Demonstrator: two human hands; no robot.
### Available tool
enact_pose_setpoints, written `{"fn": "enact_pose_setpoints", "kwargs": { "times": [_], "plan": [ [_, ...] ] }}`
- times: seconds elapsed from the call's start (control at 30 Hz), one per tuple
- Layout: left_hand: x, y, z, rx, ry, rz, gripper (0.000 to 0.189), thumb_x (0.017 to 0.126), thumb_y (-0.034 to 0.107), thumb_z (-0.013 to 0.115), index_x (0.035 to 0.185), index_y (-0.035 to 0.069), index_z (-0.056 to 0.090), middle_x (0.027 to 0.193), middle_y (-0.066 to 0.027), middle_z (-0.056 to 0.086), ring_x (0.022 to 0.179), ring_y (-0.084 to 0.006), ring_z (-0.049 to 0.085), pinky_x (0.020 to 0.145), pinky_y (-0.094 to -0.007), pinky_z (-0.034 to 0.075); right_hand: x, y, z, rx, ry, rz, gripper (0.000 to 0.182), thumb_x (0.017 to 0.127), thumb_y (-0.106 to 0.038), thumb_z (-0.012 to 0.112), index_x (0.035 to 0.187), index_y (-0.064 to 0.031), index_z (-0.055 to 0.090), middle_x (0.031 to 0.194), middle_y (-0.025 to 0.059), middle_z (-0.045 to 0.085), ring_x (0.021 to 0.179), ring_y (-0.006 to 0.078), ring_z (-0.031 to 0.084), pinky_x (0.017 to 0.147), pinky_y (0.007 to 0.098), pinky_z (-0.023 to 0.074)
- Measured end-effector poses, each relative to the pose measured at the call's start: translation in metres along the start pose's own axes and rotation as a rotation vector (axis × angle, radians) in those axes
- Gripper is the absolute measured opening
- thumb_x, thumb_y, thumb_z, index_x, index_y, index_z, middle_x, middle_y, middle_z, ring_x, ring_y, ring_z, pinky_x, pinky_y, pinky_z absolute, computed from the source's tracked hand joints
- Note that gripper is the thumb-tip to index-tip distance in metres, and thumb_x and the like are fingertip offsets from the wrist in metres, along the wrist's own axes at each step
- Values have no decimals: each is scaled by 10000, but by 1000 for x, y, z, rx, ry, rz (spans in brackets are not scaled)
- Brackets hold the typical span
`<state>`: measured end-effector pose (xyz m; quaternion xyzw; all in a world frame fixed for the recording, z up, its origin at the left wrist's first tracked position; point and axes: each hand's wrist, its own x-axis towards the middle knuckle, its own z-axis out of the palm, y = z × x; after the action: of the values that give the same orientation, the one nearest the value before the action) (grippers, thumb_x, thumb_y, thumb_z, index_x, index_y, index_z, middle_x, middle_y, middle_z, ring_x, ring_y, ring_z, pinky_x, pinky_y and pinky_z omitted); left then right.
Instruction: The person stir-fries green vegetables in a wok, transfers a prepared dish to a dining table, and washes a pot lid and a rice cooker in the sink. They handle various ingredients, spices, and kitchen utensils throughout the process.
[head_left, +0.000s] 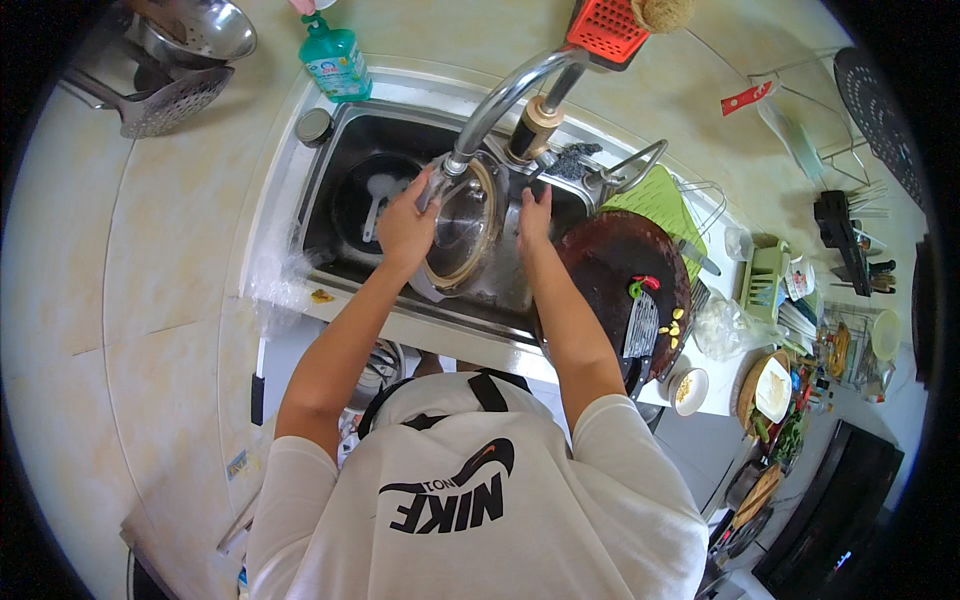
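My left hand (406, 229) grips the edge of a round, clear lid (459, 244) with a pale ring, tilted over the double sink (420, 296). The chrome faucet spout (480, 124) ends right above the lid, close to my left fingers. My right hand (535, 217) is over the smaller right basin, just below the faucet base (534, 131). Its thumb and fingertips point up, and whether they hold anything is unclear. In the left basin lies a dark round pan (349, 202) with a white utensil (375, 202) inside.
On the right, a round dark cutting board (592, 262) bears a cleaver (640, 326), chillies (643, 284) and garlic pieces (673, 328). A green soap bottle (335, 64) and a small jar (314, 127) stand behind the sink. A small bowl (688, 391) sits near the counter edge.
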<state>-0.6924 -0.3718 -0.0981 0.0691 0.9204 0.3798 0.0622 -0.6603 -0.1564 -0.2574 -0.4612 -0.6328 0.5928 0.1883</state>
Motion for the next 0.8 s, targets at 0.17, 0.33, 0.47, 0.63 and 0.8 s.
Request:
{"fn": "enact_pose_setpoints", "kwargs": {
  "times": [0.17, 0.33, 0.47, 0.63, 0.8],
  "plan": [
    [-4, 2, -10, 56, 9, 41, 500, 799, 217, 637, 1275, 311, 515, 900, -119, 617, 736, -282, 596, 683, -393, 463, 6, -31, -1, 236, -266, 19, 732, 856, -176, 589, 1450, -86, 170, 1399, 126, 347, 1219, 218, 378, 997, 315, 287],
    [-7, -17, -14, 100, 64, 54, 521, 813, 232, 642, 1302, 324, 487, 974, -106, 630, 724, -255, 608, 702, -372, 475, -5, -45, 6, 210, -203, 77, 482, 852, -182, 593, 1280, -44, 419, 1223, 73, 502, 1110, 188, 458, 957, 302, 308],
    [-16, -13, -14, 149, 49, 97, 516, 823, 230, 631, 1309, 317, 479, 942, -106, 621, 696, -251, 603, 690, -373, 474, -9, -47, 7, 324, -223, 138, 366, 847, -150, 591, 1168, -16, 478, 1124, 89, 547, 1035, 190, 485, 897, 302, 351],
    [-32, -7, -8, 158, 29, 155, 496, 838, 200, 607, 1306, 307, 482, 979, -110, 603, 718, -264, 603, 659, -369, 482, -51, -69, -7, 384, -213, 337, 575, 858, -360, 572, 1341, -137, 354, 1089, 52, 546, 1126, 166, 437, 917, 437, 329],
    [-47, 6, 2, 211, 76, 343, 526, 805, 139, 604, 1293, 296, 489, 1057, -175, 560, 865, -347, 589, 710, -403, 491, -87, -85, -5, 488, -671, 800, 807, 741, -694, 556, 1263, -93, 421, 1088, 126, 539, 1049, 308, 507, 956, 607, 283]
  ]
}}
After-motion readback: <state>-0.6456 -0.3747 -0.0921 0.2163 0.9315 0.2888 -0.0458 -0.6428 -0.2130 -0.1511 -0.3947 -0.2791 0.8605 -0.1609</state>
